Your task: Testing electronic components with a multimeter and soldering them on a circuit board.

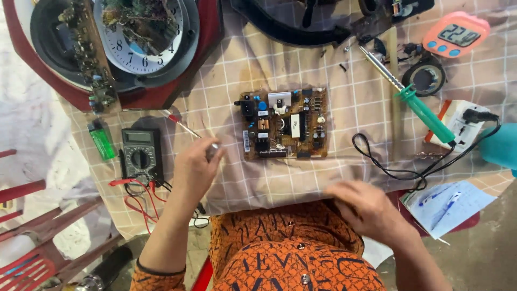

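The left hand [195, 168] is closed around a thin tool, looks like a probe or small screwdriver [186, 128] with a red collar near its far end, the shaft angling up and away toward the left. The right hand [362, 203] is blurry, sitting low at the near edge of the surface [355, 102]; can't tell whether it's gripping anything, fingers look loosely spread on the checked cloth.

Between and just beyond the two hands lies the circuit board [284, 123], flat, brown, roughly rectangular, packed with parts: a black connector on its left edge, blue capacitors, a white block, a coil. Nobody's touching it.

Left of the left hand there's a black multimeter [140, 152] with red leads, and a green lighter [101, 139] beyond that. Off to the right, a green-handled soldering iron [417, 105] lies diagonally, with an orange digital timer [455, 34] further back. A wall clock [137, 37] sits top left.
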